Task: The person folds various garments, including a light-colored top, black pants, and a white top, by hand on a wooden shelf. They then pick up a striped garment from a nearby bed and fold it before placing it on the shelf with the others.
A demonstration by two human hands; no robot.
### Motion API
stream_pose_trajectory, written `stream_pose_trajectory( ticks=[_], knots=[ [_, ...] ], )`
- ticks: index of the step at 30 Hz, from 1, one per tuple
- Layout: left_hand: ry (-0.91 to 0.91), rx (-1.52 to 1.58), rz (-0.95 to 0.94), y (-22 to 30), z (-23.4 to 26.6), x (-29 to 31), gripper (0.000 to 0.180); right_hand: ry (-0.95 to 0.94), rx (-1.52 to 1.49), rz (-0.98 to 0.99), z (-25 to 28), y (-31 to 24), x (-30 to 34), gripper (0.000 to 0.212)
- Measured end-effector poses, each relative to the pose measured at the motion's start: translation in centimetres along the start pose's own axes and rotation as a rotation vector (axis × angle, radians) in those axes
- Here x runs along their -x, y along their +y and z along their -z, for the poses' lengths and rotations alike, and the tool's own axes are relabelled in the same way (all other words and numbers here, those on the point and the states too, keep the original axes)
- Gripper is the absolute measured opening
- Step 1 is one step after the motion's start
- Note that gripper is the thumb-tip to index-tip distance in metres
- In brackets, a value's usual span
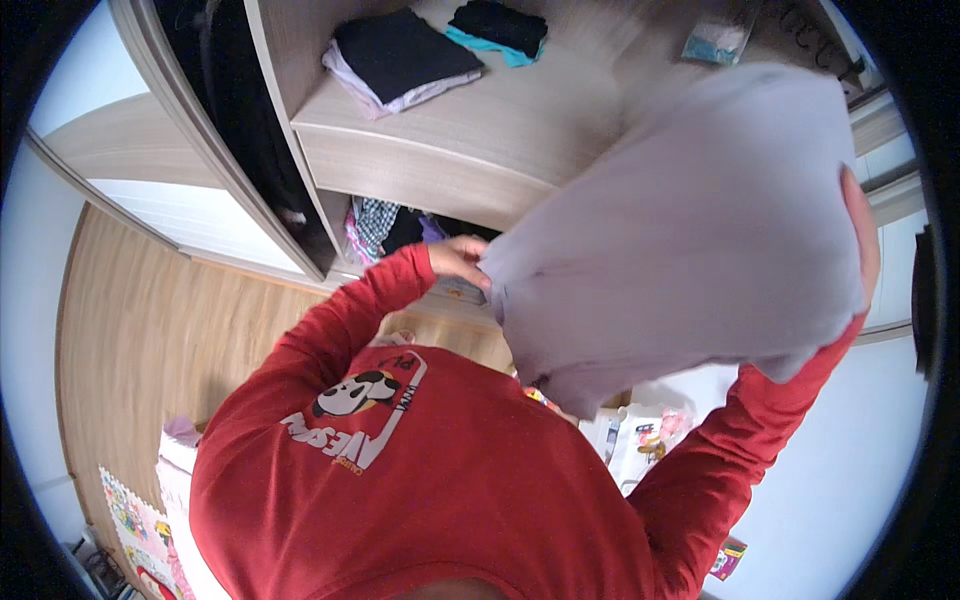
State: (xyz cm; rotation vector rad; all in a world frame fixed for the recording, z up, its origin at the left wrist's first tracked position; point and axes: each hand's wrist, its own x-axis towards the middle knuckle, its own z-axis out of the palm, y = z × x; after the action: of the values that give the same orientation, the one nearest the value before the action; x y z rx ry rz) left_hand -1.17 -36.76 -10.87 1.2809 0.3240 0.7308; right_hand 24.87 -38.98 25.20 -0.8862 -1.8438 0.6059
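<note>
Stretched between my two hands is a pale lilac-grey garment (680, 240), lifted in front of the wardrobe. Its kind I cannot tell; its lower edge hangs in folds. My left hand (460, 262) is closed, pinching its left edge. At the far right edge my right hand (863, 235) grips the cloth, with most of its fingers hidden behind it. On the shelf (480, 125) beyond lies a folded stack, with a black garment (405, 50) on top of pale lilac ones (370, 92). Beside that rest a smaller folded black garment (500, 25) and a turquoise one (520, 55).
Under the shelf, a lower compartment holds jumbled clothes (375, 225). A sliding door (150, 150) stands at the left, with dark hanging clothes (240, 110) behind it. A small clear packet (717, 42) lies at the back right. Below the garment sits a white printed bag (650, 440).
</note>
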Motion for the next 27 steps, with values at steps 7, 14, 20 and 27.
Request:
stream_pose_trajectory(
  ticks=[7, 14, 20, 27],
  knots=[
    [-0.047, 0.998, -0.151, -3.3, -6.8, -3.6, 0.07, 0.27, 0.22, -0.217, 6.3, 1.0, -3.9, 0.036],
    [0.223, 0.752, 0.209, 1.3, -6.4, -2.9, 0.056, 0.158, 0.33, -0.604, 17.9, 6.9, 5.3, 0.034],
    [0.007, 0.018, 0.148, 15.9, 9.3, -8.9, 0.039, 0.359, -0.459, -0.65, 10.2, 8.9, 15.0, 0.032],
    [0.946, -1.489, -0.115, 34.0, 12.4, -20.8, 0.046, 0.336, -1.312, -0.644, -5.6, 13.5, 13.5, 0.036]
  ],
)
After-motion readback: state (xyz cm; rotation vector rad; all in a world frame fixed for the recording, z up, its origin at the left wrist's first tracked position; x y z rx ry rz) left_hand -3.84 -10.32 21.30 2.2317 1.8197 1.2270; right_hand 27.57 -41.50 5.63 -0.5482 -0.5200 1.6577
